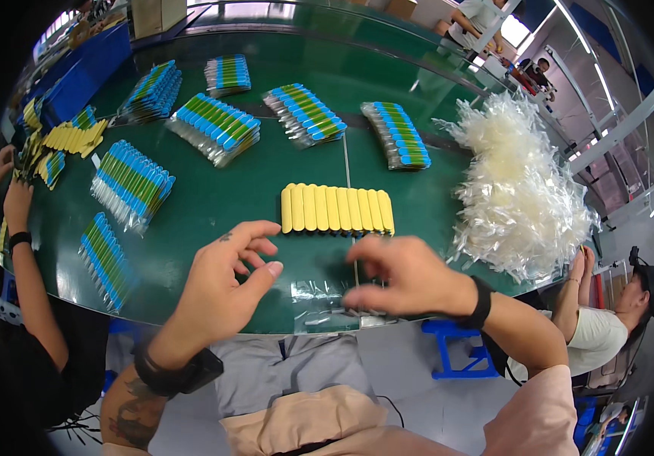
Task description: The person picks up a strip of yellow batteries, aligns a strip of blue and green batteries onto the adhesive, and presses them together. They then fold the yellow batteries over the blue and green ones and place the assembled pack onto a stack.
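A row of yellow, round-ended flat pieces [338, 209] lies side by side on the green table, with dark bits showing along its near edge. My left hand [228, 277] hovers just left of and nearer than the row, its fingers and thumb apart and holding nothing. Blurred by motion, my right hand [411, 277] is just below the row's right end. Its fingers are bent, with a gap to the thumb and nothing visible between them. Clear plastic sleeves [315, 300] lie between my hands at the table's near edge.
Stacks of blue-and-green pieces in clear sleeves [217, 125] are fanned across the far and left table [266, 178]. A heap of clear plastic sleeves [513, 197] covers the right side. At left, a co-worker's hand [19, 205] is beside more yellow pieces [74, 138]. Another person [608, 334] sits at right.
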`<control>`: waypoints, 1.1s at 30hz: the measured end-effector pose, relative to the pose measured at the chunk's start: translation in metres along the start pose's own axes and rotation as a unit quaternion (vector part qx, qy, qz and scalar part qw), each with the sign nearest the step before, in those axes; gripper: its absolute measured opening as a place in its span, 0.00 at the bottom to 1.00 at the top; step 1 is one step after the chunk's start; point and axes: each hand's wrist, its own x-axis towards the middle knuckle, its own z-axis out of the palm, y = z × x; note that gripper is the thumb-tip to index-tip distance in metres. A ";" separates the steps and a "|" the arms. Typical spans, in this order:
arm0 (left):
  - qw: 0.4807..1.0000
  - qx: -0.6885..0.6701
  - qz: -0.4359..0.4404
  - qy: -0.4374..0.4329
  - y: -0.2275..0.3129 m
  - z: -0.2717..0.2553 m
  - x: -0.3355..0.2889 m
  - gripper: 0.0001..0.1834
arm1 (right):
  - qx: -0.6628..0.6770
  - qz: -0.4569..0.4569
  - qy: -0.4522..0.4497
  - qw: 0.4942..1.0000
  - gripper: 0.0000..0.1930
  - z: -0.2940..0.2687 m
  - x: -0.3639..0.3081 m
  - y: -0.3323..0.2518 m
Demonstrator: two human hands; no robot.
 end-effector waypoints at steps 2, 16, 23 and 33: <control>0.997 -0.074 -0.028 0.012 -0.015 0.008 -0.004 0.19 | -0.042 -0.102 0.004 0.994 0.30 0.019 0.015 -0.022; 0.983 -0.170 -0.015 0.069 -0.045 0.022 -0.030 0.07 | -0.114 -0.126 -0.209 0.963 0.11 0.047 0.045 -0.026; 0.986 -0.160 -0.013 0.053 -0.042 0.017 -0.032 0.08 | -0.042 -0.033 -0.166 0.985 0.06 0.034 0.050 -0.026; 0.983 -0.166 0.016 0.075 -0.047 0.019 -0.032 0.08 | -0.068 -0.025 -0.218 0.973 0.16 0.033 0.055 -0.044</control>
